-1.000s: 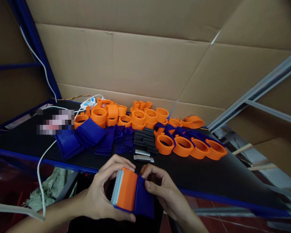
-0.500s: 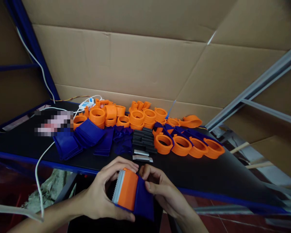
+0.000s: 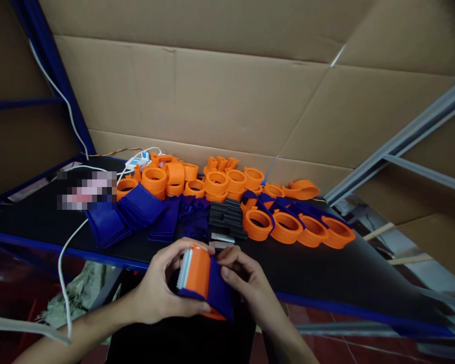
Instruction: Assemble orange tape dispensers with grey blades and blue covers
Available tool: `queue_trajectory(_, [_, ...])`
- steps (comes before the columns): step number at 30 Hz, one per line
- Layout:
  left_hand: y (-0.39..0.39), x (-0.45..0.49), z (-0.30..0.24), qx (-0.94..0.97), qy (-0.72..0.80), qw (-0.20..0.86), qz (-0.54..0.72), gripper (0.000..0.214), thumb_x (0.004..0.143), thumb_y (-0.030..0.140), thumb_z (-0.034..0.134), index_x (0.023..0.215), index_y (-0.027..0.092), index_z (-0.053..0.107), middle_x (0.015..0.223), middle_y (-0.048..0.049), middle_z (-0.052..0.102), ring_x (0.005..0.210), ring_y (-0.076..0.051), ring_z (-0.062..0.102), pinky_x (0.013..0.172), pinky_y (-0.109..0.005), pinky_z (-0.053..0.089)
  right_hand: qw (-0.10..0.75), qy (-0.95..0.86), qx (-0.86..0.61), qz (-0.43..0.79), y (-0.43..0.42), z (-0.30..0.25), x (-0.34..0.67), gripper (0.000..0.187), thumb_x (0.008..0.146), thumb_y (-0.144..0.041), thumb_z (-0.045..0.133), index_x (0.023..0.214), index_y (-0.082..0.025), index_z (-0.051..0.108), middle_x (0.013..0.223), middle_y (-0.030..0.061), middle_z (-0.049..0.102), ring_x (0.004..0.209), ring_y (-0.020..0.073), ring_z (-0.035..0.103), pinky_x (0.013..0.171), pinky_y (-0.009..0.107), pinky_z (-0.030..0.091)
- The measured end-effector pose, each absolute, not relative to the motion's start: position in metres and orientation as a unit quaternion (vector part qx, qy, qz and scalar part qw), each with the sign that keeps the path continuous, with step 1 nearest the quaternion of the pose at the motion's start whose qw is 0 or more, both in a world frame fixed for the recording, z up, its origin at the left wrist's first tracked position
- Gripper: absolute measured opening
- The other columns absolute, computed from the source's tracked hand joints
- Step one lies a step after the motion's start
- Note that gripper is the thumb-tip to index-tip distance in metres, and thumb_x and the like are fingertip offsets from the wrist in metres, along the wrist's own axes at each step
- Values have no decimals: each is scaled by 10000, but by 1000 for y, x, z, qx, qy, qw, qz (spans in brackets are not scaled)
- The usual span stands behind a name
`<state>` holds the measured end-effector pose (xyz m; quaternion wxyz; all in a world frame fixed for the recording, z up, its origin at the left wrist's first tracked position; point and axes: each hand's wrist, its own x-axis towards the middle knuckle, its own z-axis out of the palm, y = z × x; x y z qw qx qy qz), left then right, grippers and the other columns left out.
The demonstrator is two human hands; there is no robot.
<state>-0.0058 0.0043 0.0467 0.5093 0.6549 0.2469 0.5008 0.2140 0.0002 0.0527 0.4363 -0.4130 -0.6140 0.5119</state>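
Observation:
My left hand (image 3: 156, 287) is wrapped round an orange tape dispenser (image 3: 197, 273), fingers over its top and thumb along its lower side. A grey serrated blade (image 3: 184, 270) runs down its left edge. From its right side sticks out a dark blue plastic flap (image 3: 220, 293). My right hand (image 3: 250, 283) is closed on that flap, with thumb and curled fingers at its upper right edge. Just beyond my hands lie metal blade strips (image 3: 222, 237), partly covered by my fingers, and a pile of black pieces (image 3: 227, 217).
Stacked blue sheets (image 3: 142, 206) and small blue pieces (image 3: 193, 215) lie on the black tabletop (image 3: 326, 283). Orange rings (image 3: 216, 182) are stacked behind. Orange dispensers with blue flaps (image 3: 286, 226) stand in a row at right. A white cable (image 3: 62, 263) hangs at left.
Both hands have lifted the dispenser slightly, and it has tilted so that more orange shows underneath. My hands now cover part of the metal strips. The view has shifted a little.

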Motion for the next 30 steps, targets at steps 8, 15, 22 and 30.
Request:
queue_trajectory(8, [0,15,31,449,300,611,579,513,792,305,777,1254,227,570,1254,-100,658,1153,-271,624,994,-399,490,399,-807,-425,95,-43,49,226,585,887,-170,658,1427,-348,522,1293,66,625,1179,272,567,983,405,470])
queue_trajectory(15, [1,20,33,475,185,731,453,638,896,354,663,1449,394,348,1514,-145,426,1184,-322,617,862,-526,572,533,-592,-595,-106,-3,103,340,286,792,-352,767,1068,-278,788,987,65,756,849,259,702,854,402,540])
queue_trajectory(22, [6,18,21,511,212,740,382,446,928,335,618,1347,285,476,1320,-150,601,1068,-273,670,725,-381,605,436,-366,-807,-159,96,157,518,497,656,-346,850,1080,-97,781,866,172,764,793,242,685,718,364,450])
queue_trajectory(30, [5,19,20,526,230,752,326,332,928,352,610,1234,230,571,1193,-133,658,1005,-244,675,710,-358,595,307,-516,-798,-60,117,121,533,198,716,-284,794,683,-89,799,520,83,651,468,178,530,551,351,369])
